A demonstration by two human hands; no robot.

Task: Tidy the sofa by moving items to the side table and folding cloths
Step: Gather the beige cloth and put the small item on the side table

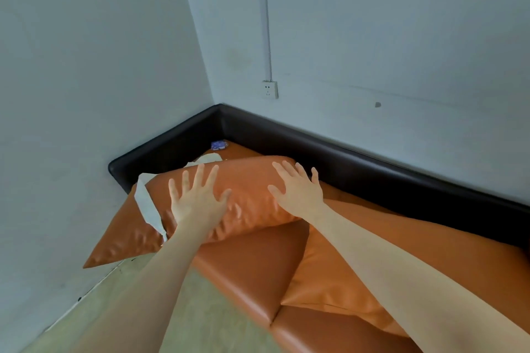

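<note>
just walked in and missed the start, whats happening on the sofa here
A person is pressing both hands flat on an orange cushion at the corner end of the orange sofa: left hand near its middle, right hand toward its far end, fingers spread. A pale cloth lies crumpled beside and behind the cushion, not folded. A small blue packet sits in the sofa's back corner. No side table is in view.

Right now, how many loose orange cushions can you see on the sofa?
2. One cushion lies at the sofa's corner end under both flat hands, left hand and right hand. A second cushion lies beneath the right forearm. Others may be out of frame.
</note>
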